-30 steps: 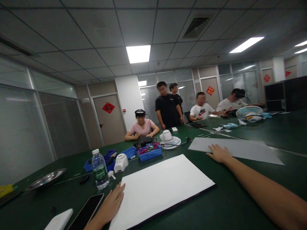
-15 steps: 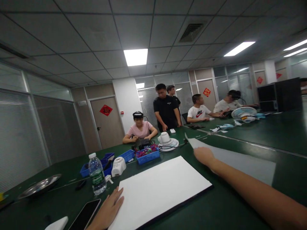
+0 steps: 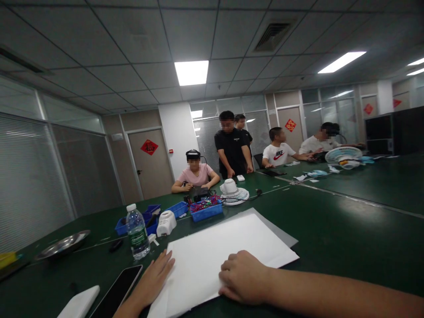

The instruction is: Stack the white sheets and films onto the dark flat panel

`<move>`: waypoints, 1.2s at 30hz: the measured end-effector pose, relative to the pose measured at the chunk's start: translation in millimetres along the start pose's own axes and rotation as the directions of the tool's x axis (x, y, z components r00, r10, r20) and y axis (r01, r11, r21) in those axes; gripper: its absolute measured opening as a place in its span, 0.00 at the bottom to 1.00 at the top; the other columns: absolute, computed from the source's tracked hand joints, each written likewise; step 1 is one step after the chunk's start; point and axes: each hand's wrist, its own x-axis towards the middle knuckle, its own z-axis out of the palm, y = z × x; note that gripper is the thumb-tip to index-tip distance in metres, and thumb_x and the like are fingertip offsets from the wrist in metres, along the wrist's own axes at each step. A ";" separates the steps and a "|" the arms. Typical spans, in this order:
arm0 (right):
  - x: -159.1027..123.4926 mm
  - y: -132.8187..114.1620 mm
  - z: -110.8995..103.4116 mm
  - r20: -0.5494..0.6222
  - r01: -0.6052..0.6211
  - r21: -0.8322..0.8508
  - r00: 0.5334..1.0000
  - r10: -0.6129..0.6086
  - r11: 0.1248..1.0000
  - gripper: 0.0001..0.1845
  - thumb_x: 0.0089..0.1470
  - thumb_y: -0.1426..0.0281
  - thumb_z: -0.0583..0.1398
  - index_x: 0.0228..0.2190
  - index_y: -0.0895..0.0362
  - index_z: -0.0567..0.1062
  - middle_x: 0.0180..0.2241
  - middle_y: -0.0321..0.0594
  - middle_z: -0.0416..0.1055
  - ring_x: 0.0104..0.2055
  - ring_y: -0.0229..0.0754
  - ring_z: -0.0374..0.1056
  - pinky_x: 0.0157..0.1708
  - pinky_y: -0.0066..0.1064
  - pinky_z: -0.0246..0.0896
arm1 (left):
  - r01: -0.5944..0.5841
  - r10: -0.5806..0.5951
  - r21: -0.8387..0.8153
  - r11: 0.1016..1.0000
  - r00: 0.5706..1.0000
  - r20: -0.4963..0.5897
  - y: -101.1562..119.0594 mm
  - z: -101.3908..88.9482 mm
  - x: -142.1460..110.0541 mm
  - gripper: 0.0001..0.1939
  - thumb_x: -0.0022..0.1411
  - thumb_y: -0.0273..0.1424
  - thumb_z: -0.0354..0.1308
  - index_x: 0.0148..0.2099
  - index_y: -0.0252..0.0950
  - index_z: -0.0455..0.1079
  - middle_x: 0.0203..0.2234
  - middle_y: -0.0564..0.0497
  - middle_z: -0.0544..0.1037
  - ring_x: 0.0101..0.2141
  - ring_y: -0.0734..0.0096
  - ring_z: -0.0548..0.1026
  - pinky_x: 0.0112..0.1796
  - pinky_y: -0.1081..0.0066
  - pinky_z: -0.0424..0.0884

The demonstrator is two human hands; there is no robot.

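Large white paper sheets lie on the green table in front of me. A greyish sheet shows past their far right edge, its other parts covered. My left hand rests flat along the paper's left edge, fingers stretched out. My right hand is at the near edge, its fingers curled over the paper and the thumb low by the rim. The fingertips are partly hidden. Left of my left hand lies a dark-screened phone, with a white flat object beside it.
A water bottle stands beyond my left hand. Behind are a white plastic housing, a blue tray of wires and a white fan part. A metal dish lies left. Several people sit or stand across the table.
My right hand has swung from the far right, where it held a lifted sheet, to the near edge of the paper. The sheet no longer extends to the right. My left hand stays put.
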 end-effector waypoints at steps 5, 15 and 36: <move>-1.1 -1.5 5.3 -0.074 0.158 0.172 0.986 -0.147 0.972 0.22 0.61 0.53 0.55 0.47 0.54 0.75 0.45 0.43 0.78 0.45 0.49 0.73 0.40 0.37 0.64 | 0.005 -0.004 0.015 1.000 1.000 -0.024 -4.2 1.1 3.4 0.44 0.61 0.57 0.48 0.69 0.32 0.56 0.69 0.41 0.53 0.68 0.51 0.50 0.67 0.49 0.43; -9.2 25.8 16.0 -0.034 0.009 0.426 0.999 0.005 0.905 0.41 0.55 0.45 0.59 0.63 0.53 0.64 0.64 0.55 0.60 0.65 0.60 0.56 0.60 0.52 0.52 | -0.035 0.036 0.032 0.999 0.999 -0.020 -12.7 3.7 6.7 0.38 0.64 0.50 0.45 0.68 0.32 0.57 0.69 0.41 0.53 0.68 0.54 0.50 0.66 0.49 0.43; -10.2 56.2 -18.1 -0.496 0.420 -0.420 0.636 -0.591 0.805 0.15 0.61 0.72 0.57 0.47 0.64 0.76 0.52 0.48 0.75 0.43 0.43 0.74 0.30 0.33 0.67 | -0.083 0.072 -0.187 0.979 0.996 -0.061 -2.3 -23.9 -1.9 0.33 0.56 0.40 0.53 0.64 0.39 0.67 0.63 0.51 0.68 0.63 0.55 0.65 0.64 0.54 0.57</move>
